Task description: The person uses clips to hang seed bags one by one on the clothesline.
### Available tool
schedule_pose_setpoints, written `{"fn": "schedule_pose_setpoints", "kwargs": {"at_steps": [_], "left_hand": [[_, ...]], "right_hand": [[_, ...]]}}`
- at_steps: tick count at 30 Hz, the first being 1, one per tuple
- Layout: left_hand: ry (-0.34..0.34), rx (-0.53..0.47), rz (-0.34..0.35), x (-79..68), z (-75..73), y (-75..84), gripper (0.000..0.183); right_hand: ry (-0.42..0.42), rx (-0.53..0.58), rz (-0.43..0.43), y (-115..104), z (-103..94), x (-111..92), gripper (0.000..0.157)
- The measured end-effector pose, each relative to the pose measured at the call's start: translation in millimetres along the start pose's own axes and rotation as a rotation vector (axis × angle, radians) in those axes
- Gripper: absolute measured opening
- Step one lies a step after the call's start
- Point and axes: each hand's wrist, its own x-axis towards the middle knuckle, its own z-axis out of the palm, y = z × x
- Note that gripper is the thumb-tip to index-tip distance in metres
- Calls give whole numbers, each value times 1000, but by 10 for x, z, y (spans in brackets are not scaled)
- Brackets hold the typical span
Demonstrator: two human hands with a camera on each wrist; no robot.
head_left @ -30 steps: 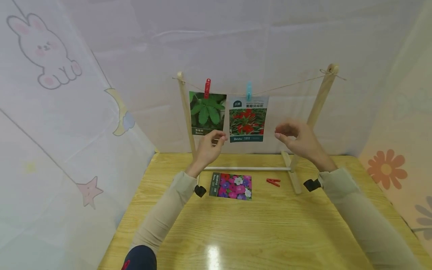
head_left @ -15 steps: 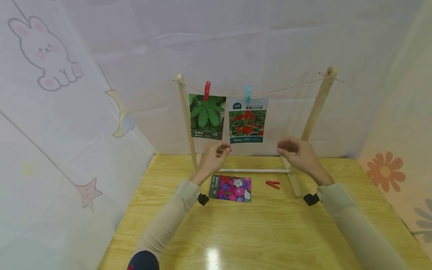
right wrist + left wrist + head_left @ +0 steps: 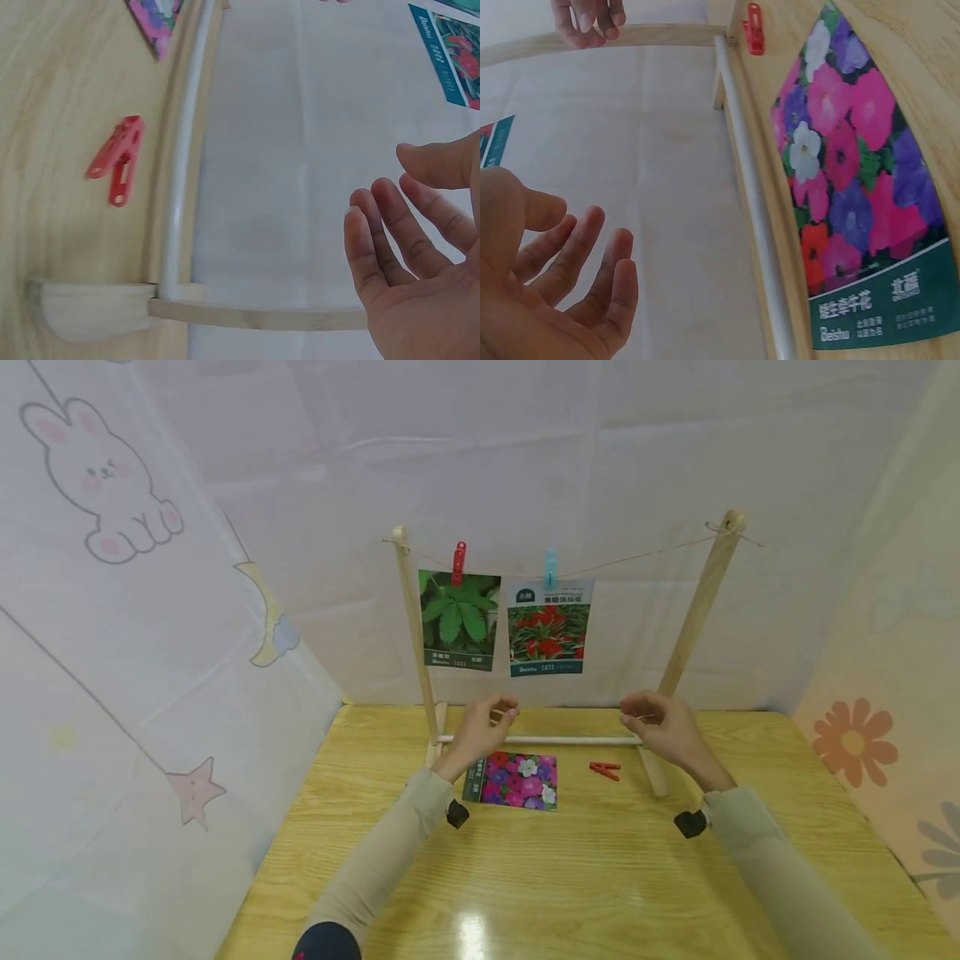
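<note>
My left hand hovers over the seed packet with pink and purple petunias, fingers loosely bent and holding nothing. To the right, my right hand hangs in front of the stand's right post, also with nothing in its relaxed fingers. A red clothespin lies on the table between the packet and the right foot. From the string, a red clothespin holds a green-leaf seed packet. A light blue clothespin holds a red-flower seed packet beside it.
The wooden stand has a left post, a right post and a white crossbar low between them. Twine sags between the post tops. Behind it hangs a pale printed backdrop.
Both hands have come down from beside the hanging packets to about crossbar height. The left hand has also drifted slightly right, uncovering the bottom of the green-leaf packet.
</note>
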Motion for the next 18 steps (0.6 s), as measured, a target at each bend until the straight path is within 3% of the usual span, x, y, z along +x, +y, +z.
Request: {"fn": "schedule_pose_setpoints", "kwargs": {"at_steps": [8, 13, 18], "left_hand": [[-182, 48, -79, -87, 145, -135, 29], [-262, 141, -61, -142, 297, -290, 37], [-317, 301, -23, -204, 400, -342, 45]], "right_hand": [[-60, 1, 59, 269, 144, -121, 29], [-86, 12, 90, 382, 236, -192, 27], [-134, 10, 111, 483, 276, -247, 32]]}}
